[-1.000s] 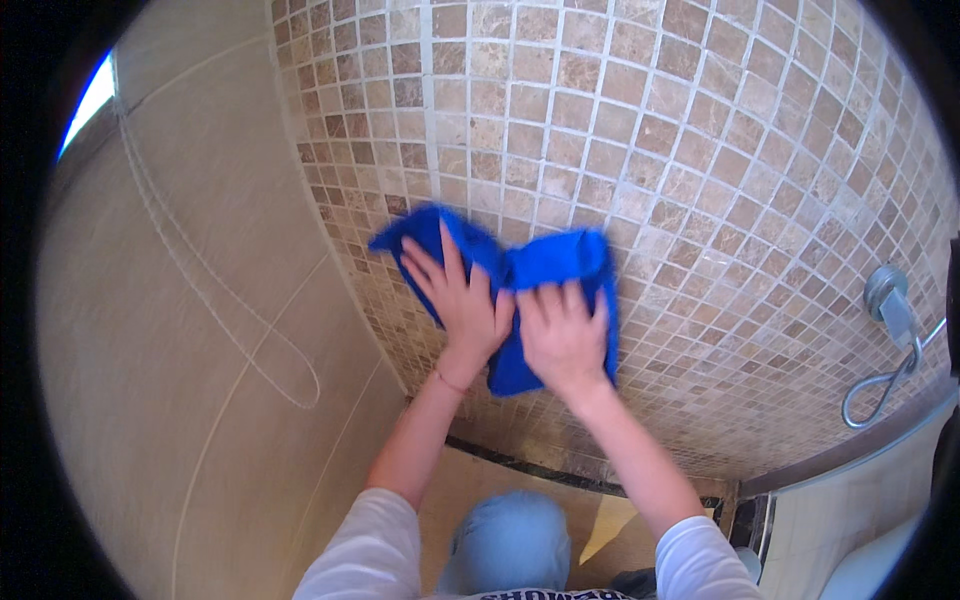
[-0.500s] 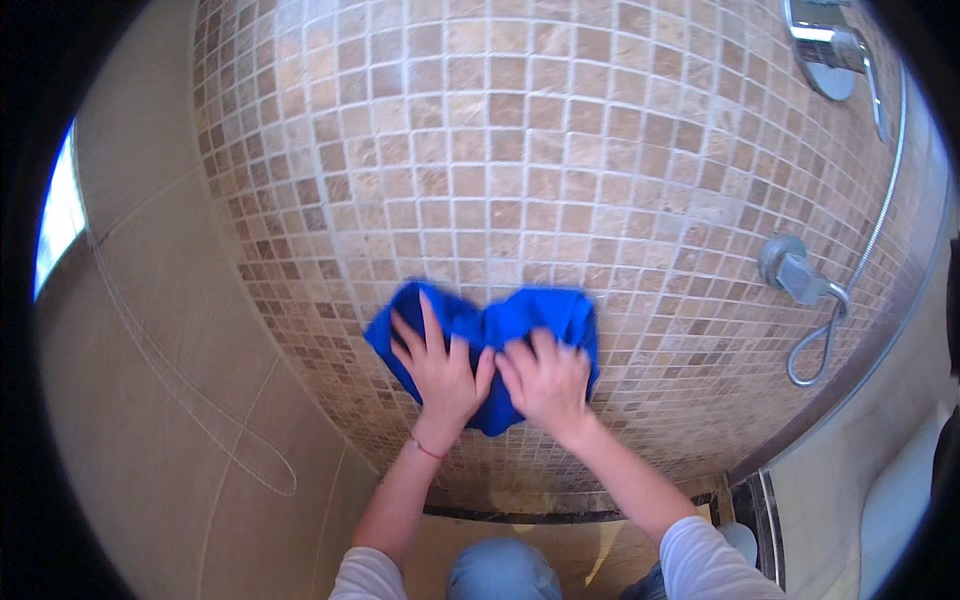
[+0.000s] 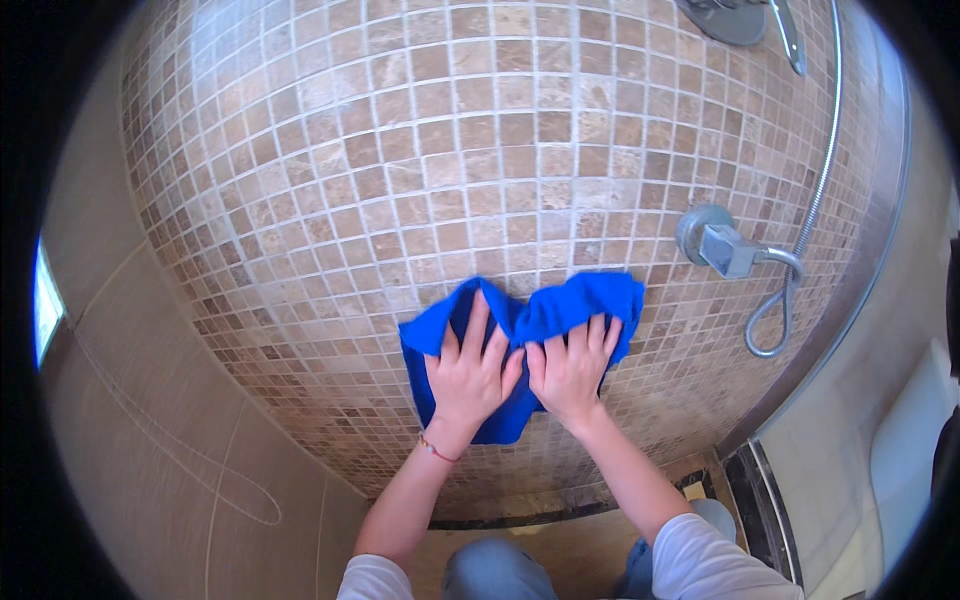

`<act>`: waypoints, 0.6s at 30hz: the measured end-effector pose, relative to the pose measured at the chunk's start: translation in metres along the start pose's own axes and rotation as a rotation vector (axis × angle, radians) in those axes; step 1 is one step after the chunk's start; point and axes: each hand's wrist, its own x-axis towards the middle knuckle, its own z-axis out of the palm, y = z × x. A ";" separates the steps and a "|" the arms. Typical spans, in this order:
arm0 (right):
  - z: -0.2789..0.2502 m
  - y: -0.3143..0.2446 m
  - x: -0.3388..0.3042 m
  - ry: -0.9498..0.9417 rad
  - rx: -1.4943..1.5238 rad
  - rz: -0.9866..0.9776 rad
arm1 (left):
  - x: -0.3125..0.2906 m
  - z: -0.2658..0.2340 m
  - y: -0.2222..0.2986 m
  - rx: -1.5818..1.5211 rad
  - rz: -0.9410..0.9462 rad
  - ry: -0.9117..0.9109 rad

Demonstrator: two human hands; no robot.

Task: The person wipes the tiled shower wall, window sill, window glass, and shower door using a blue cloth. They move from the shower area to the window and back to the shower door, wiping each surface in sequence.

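A blue cloth is pressed against the brown mosaic tile wall, its upper edge bunched in folds. My left hand lies flat on the cloth's left half with the fingers stretched out. On the right half rests my right hand, its fingers extended upward and their tips reaching the fold. The two thumbs are close together near the middle. A thin bracelet circles my left wrist. Part of the cloth is hidden under both hands.
To the right, a chrome wall fitting holds the end of a looped metal shower hose. A chrome mixer sits higher up. A plain tiled wall meets the mosaic on the left. My knees show below.
Both hands and the cloth have slid right along the wall, closer to the chrome fitting. My right hand's fingers now lie flatter. The view has turned slightly right.
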 end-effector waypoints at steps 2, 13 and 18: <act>-0.005 0.008 -0.010 0.019 0.032 -0.027 | -0.006 0.005 0.008 -0.027 0.018 0.025; -0.023 0.037 0.154 0.335 -0.046 -0.004 | 0.178 -0.038 -0.013 0.028 0.063 0.279; -0.004 -0.021 0.184 0.346 -0.036 -0.086 | 0.180 -0.053 -0.075 0.064 0.021 0.413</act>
